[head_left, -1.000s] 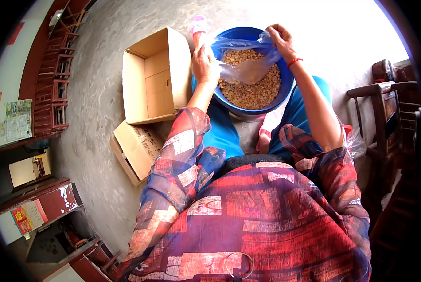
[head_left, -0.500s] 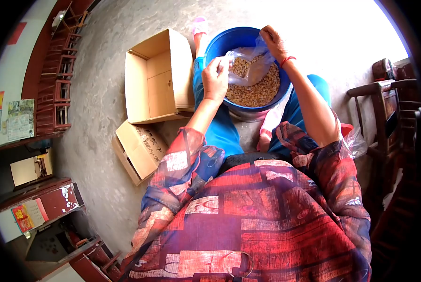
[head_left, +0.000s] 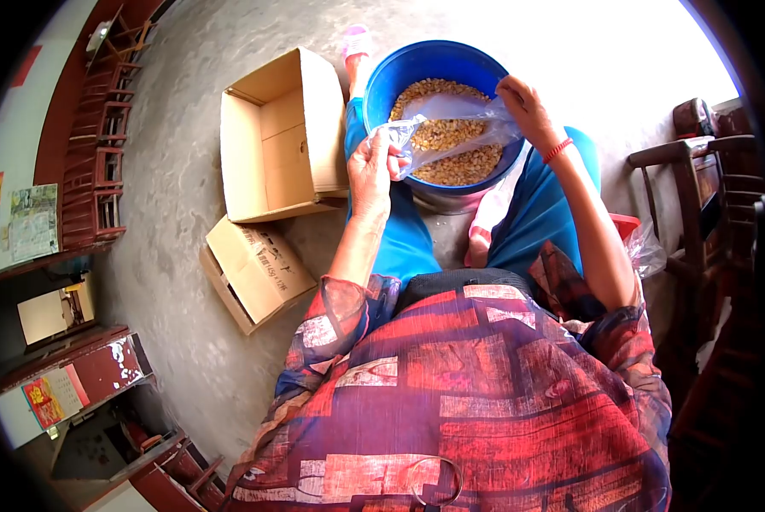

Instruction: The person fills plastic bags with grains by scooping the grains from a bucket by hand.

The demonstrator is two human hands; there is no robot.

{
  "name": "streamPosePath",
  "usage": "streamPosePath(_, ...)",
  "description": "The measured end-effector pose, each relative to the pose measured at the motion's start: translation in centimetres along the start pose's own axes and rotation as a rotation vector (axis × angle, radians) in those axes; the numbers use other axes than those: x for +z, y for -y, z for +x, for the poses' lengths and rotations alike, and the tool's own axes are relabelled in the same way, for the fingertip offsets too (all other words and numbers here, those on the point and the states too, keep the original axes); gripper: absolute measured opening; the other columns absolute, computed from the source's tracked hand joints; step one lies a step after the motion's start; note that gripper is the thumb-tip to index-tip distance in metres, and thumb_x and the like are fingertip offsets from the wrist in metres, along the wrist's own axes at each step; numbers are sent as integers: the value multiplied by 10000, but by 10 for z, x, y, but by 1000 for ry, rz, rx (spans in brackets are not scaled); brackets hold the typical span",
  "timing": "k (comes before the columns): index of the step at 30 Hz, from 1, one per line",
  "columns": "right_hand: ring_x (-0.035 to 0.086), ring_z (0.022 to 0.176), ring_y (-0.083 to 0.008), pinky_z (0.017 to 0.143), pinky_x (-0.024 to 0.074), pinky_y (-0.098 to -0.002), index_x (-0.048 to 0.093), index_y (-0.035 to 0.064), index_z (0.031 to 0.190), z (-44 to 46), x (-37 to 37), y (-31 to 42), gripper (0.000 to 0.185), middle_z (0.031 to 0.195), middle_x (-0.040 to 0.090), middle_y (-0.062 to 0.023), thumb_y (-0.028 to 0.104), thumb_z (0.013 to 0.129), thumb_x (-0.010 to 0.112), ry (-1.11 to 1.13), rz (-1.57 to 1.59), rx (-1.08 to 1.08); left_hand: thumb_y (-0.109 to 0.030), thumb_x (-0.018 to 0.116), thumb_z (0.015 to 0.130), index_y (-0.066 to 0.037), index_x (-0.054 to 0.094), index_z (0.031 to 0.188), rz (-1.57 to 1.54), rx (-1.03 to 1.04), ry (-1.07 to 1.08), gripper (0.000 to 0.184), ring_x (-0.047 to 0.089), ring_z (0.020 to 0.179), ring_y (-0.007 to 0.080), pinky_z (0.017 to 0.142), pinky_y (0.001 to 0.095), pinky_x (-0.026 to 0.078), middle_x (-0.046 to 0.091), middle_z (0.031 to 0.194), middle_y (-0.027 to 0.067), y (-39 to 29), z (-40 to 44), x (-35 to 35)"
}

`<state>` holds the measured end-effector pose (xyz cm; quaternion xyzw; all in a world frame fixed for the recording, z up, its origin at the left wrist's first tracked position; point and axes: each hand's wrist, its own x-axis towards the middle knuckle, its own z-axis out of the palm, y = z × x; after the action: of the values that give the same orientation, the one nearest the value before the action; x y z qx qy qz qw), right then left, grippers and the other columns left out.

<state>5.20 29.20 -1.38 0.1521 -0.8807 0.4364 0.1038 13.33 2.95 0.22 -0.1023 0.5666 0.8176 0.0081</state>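
- Torso: my red-and-purple patchwork-print shirt (head_left: 476,384) is nearest, with my blue cloth trousers (head_left: 410,239) beyond it, legs spread.
- Left grip (head_left: 369,175): fingers pinched together, clamped on the near-left edge of a clear thin plastic bag (head_left: 461,108).
- Right grip (head_left: 529,113): fingers closed on the bag's opposite edge, near the bucket's right rim. A red beaded bracelet (head_left: 557,151) circles this wrist.
- Bag position: spread between both grips, above the bucket's mouth. I cannot tell whether it holds anything.
- Bucket: a round, deep blue bucket (head_left: 434,58) stands between my legs, containing loose yellow-brown dry kernels (head_left: 461,173), seen partly through the plastic.
- Left side: a small printed brown cardboard carton (head_left: 267,266) lies near a larger open-topped brown cardboard box (head_left: 324,128), both on the grey concrete floor (head_left: 173,154).
- Right side: a dark wooden chair (head_left: 686,162) stands apart from the bucket.
- Far left: reddish-brown wooden chairs (head_left: 101,162) form a row along the wall.
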Motion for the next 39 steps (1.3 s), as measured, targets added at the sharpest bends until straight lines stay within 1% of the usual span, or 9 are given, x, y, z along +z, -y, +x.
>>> streamPosePath(8, 591, 694, -264, 627, 465, -322, 567, 100, 916, -20, -29, 50, 116, 768, 609, -107, 147, 817, 532, -99, -185, 68, -319, 480, 906, -37, 551, 696, 79, -16, -32, 358, 461, 461, 60, 449, 185, 374, 487, 498, -5, -5, -4, 8)
streamPosePath(10, 591, 663, -256, 610, 464, -329, 577, 109, 913, -23, -35, 58, 118, 725, 600, -100, 136, 802, 548, -54, -181, 283, -318, 474, 909, -35, 549, 695, 116, -6, -10, 363, 460, 465, 55, 449, 185, 371, 491, 503, -3, -5, -5, 8)
streamPosePath(12, 595, 639, -176, 582, 460, -294, 584, 95, 916, -25, -41, 59, 122, 679, 592, -61, 143, 807, 562, -67, -228, 287, -317, 468, 912, -32, 548, 694, 149, 4, 14, 367, 458, 469, 50, 449, 185, 368, 494, 507, -1, -5, -4, 8)
streamPosePath(18, 560, 658, -66, 632, 463, -203, 589, 89, 1007, -28, -47, 66, 176, 694, 561, 20, 153, 845, 564, -162, 862, 575, -298, 466, 914, -5, 588, 826, 217, 54, 37, 329, 459, 478, 42, 477, 183, 376, 522, 558, 6, -13, -7, 14)
streamPosePath(24, 557, 876, -101, 789, 453, -230, 533, 82, 1134, -15, -40, 111, 310, 951, 572, -30, 181, 842, 562, 39, 948, 436, -227, 484, 905, -6, 559, 944, 136, 96, 172, 237, 532, 561, 91, 686, 247, 473, 557, 611, 19, -42, -6, 33)
streamPosePath(28, 557, 908, -127, 827, 436, -232, 498, 70, 1175, 4, -36, 145, 365, 988, 562, -56, 129, 823, 571, 115, 1054, 260, -154, 451, 906, -11, 432, 1193, 38, 164, 300, 321, 591, 866, 172, 763, 284, 500, 574, 1058, 145, -70, 1, 52)
streamPosePath(31, 544, 993, -192, 896, 422, -302, 358, 25, 1287, 12, -36, 169, 448, 1100, 538, -125, 95, 858, 468, 92, 1111, 100, -170, 438, 912, -10, 396, 1232, 9, 244, 299, 360, 583, 913, 193, 774, 298, 502, 533, 1128, 149, -90, 1, 66)
streamPosePath(34, 556, 925, -139, 828, 437, -241, 466, 48, 1199, 12, -20, 153, 397, 1015, 556, -75, 86, 816, 561, 111, 1235, 124, -194, 424, 919, -23, 349, 1282, 66, 245, 373, 408, 564, 972, 205, 781, 309, 502, 500, 1183, 136, -89, 2, 67)
streamPosePath(39, 545, 930, -136, 814, 438, -249, 435, 49, 1212, -20, 7, 121, 426, 1042, 555, -91, 69, 803, 556, 167, 1102, 385, -243, 398, 932, -43, 323, 1316, 74, -98, 351, 439, 515, 1045, 189, 785, 314, 500, 455, 1227, 93, -47, -11, 55)
